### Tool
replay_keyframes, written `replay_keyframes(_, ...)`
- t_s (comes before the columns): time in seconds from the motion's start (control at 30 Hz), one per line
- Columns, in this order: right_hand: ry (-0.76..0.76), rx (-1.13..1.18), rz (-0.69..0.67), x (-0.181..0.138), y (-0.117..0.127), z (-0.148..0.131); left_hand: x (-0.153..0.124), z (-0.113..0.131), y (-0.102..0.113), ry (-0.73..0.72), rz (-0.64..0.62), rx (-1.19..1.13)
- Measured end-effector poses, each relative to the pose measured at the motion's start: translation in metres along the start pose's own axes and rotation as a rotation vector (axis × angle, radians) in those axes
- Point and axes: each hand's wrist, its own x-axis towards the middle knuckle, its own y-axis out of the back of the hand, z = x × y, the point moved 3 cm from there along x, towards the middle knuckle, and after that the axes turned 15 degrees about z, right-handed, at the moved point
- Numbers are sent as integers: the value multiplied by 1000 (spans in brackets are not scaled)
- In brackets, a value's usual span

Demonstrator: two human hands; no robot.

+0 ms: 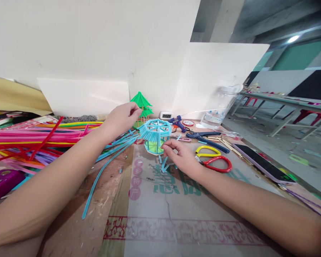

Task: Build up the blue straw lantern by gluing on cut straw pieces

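Observation:
A small round blue pavilion frame (155, 132) made of fuzzy pipe cleaners stands on a green base in the middle. Bent inward at its right side, the fingers of my right hand (180, 155) are pinched together close to a post; what they hold, if anything, is hidden. Short blue pipe cleaner pieces (164, 167) lie just below that hand. Up and to the left, my left hand (124, 117) has its thumb and fingers closed in front of a green-roofed model pavilion (141, 100). Whatever is between those fingers cannot be made out.
Bundles of coloured pipe cleaners (42, 137) cover the left side. Toward the right are red-and-yellow-handled scissors (216, 160), blue pliers (208, 137), a glue gun (179, 123), a phone (262, 162) and a plastic bottle (215, 110). A small digital clock (166, 115) stands at the back.

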Motion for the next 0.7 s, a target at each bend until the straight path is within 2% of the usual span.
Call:
replay_keyframes(0.1, 14, -31, -33, -3, -2, 0, 0, 6, 1, -24, 26, 38)
replay_keyframes(0.37, -19, -11, -42, -3, -3, 2, -14, 26, -16, -270, -156, -105)
replay_keyframes(0.57, -64, 121, -18, 0, -2, 7, -11, 17, -16, -305, -169, -101)
replay_keyframes(0.7, -91, 168, 7, 3, -2, 9, -14, 14, -21, -332, -265, -108)
